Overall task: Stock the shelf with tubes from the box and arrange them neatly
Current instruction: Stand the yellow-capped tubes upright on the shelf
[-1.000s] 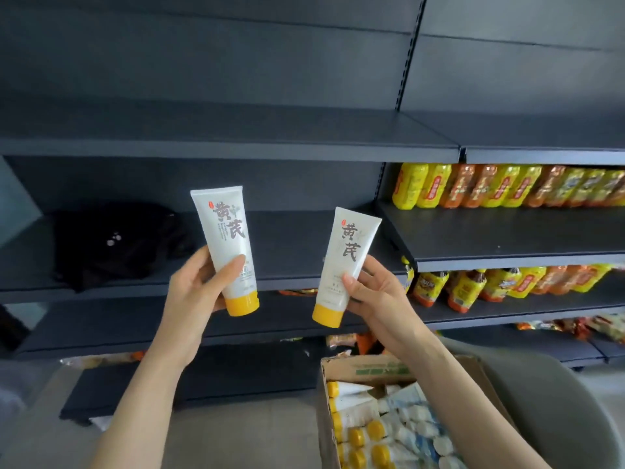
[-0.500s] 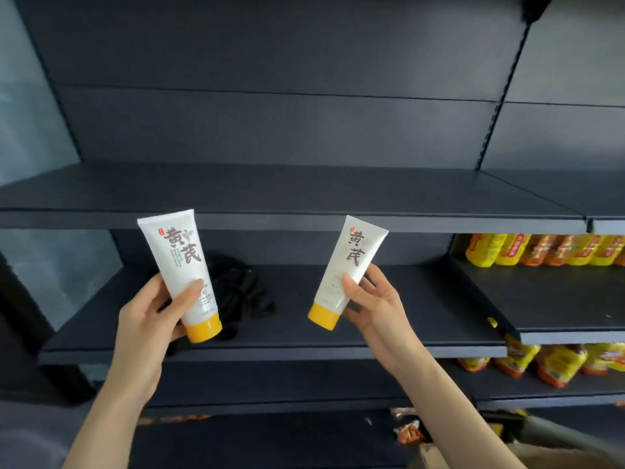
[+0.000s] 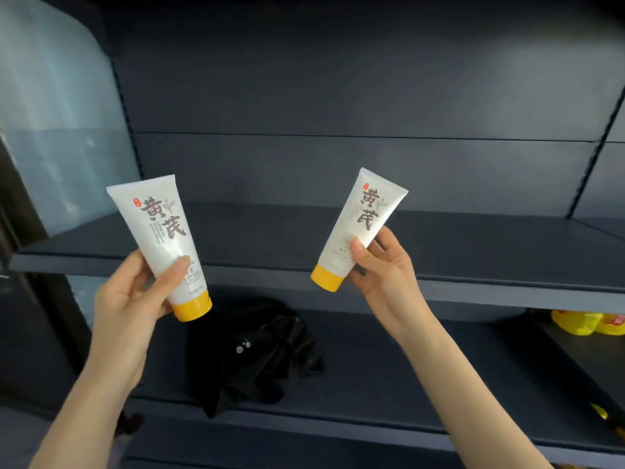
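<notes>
Left hand (image 3: 132, 306), with white plastic squeeze tube with a yellow cap (image 3: 162, 231): raised from before the middle shelf to before the dark grey metal upper shelf (image 3: 473, 252).
Right hand (image 3: 382, 275), with second white yellow-capped tube (image 3: 358, 225): raised likewise; now farther off, at 3 o'clock of the first.
Crumpled black cloth (image 3: 250, 357): formerly at 9 o'clock of the tubes, now at 6 o'clock.
Cardboard box of tubes: gone from view.
Yellow bottles (image 3: 588, 321): long row reduced to a few at 4 o'clock.
</notes>
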`<control>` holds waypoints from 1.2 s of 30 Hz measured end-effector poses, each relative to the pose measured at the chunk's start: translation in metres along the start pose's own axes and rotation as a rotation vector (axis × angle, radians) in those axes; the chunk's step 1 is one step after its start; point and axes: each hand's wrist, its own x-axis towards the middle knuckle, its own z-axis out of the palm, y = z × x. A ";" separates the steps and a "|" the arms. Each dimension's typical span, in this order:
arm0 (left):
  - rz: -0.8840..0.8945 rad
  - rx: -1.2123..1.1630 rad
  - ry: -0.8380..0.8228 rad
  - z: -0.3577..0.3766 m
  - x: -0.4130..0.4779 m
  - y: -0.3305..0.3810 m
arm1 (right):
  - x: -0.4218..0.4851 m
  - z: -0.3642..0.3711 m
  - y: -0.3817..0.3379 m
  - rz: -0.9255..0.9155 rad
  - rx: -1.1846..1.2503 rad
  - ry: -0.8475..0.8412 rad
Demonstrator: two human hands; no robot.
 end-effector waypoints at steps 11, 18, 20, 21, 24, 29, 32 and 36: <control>0.114 0.090 0.078 0.008 0.090 -0.010 | 0.193 0.036 0.037 0.032 -0.118 -0.010; 0.106 0.134 0.089 -0.024 0.141 -0.029 | 0.278 0.068 0.103 0.081 -0.492 0.004; 0.103 0.123 0.079 -0.034 0.160 -0.033 | 0.295 0.075 0.123 0.084 -0.578 0.002; 0.102 0.121 0.071 -0.040 0.169 -0.035 | 0.303 0.079 0.134 0.083 -0.608 0.010; 0.100 0.122 0.028 -0.057 0.198 -0.043 | 0.322 0.089 0.163 0.087 -0.651 0.077; 0.089 0.103 -0.062 -0.088 0.239 -0.059 | 0.342 0.105 0.199 0.087 -0.680 0.188; 0.084 0.076 -0.097 -0.100 0.255 -0.068 | 0.345 0.108 0.212 0.081 -0.701 0.227; 0.052 0.053 -0.147 -0.111 0.269 -0.083 | 0.348 0.115 0.222 0.033 -0.778 0.299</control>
